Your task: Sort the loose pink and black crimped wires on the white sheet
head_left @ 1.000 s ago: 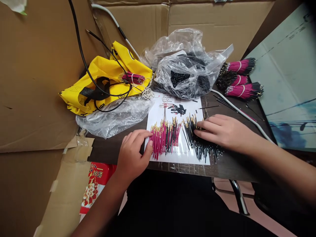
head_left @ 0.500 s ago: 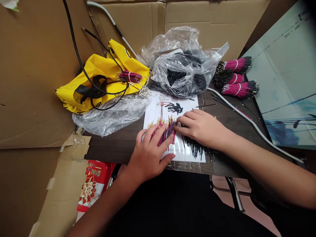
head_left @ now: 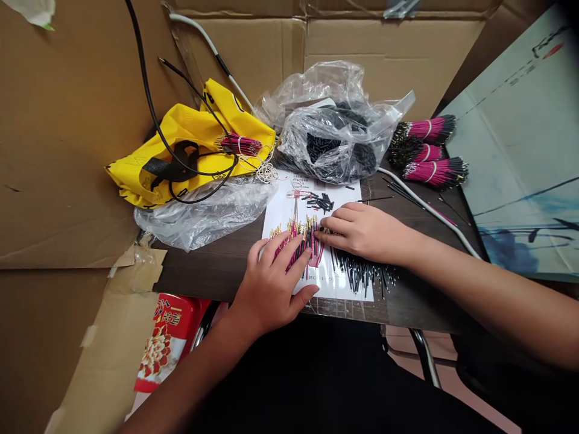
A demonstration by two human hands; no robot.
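My left hand [head_left: 274, 289] lies with spread fingers over a row of pink and black wires [head_left: 311, 232] with gold tips. These wires rest side by side on a printed white sheet [head_left: 277, 205]. From the right, my right hand [head_left: 364, 234] reaches in, fingers stretched out, its fingertips touching the row's right edge. Under and below that hand fans a pile of thin black wires [head_left: 364, 277], partly hidden by it. Short black tube pieces [head_left: 322, 202] are scattered on the sheet above my fingers.
A yellow bag [head_left: 176, 123] with a black cable [head_left: 147, 96] sits at the left. Behind the sheet is a clear plastic bag [head_left: 335, 129] of black pieces. Banded pink wire bundles [head_left: 434, 172] lie at the right, near a white cable [head_left: 434, 208]. Cardboard [head_left: 389, 66] stands behind.
The camera view has tilted slightly, so the scene sits a little lower. Both hands stay almost in place; the right fingertips have shifted slightly left along the wires.
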